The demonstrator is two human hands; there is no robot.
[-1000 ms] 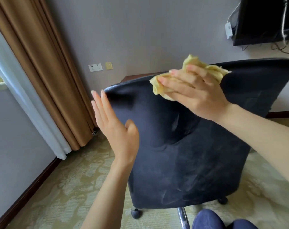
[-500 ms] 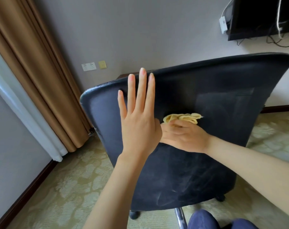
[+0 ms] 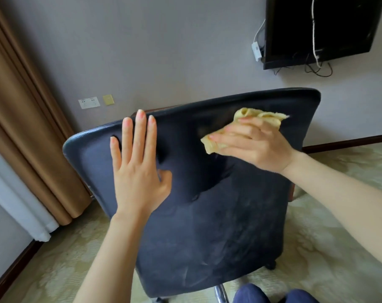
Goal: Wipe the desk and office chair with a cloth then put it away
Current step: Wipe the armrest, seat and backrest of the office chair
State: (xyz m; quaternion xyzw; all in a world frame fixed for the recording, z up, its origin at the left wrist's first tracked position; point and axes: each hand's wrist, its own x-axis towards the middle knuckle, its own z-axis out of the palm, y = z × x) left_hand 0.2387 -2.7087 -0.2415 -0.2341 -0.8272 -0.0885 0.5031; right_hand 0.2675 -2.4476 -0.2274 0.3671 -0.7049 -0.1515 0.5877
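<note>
Right hand [image 3: 251, 145], gripping the yellow cloth [image 3: 260, 119], has swept back up the chair backrest [image 3: 218, 215]. Left hand [image 3: 137, 171] stays flat, fingers straight, bracing. Chair wiping ongoing.

My pale yellow cloth [image 3: 260, 119] lies against a dark navy chair back [image 3: 218, 204] streaked with faint grey smudges, above cream floral-patterned carpet [image 3: 330, 248], beside tan curtains [image 3: 21, 127] and a grey wall [image 3: 163, 51].
</note>
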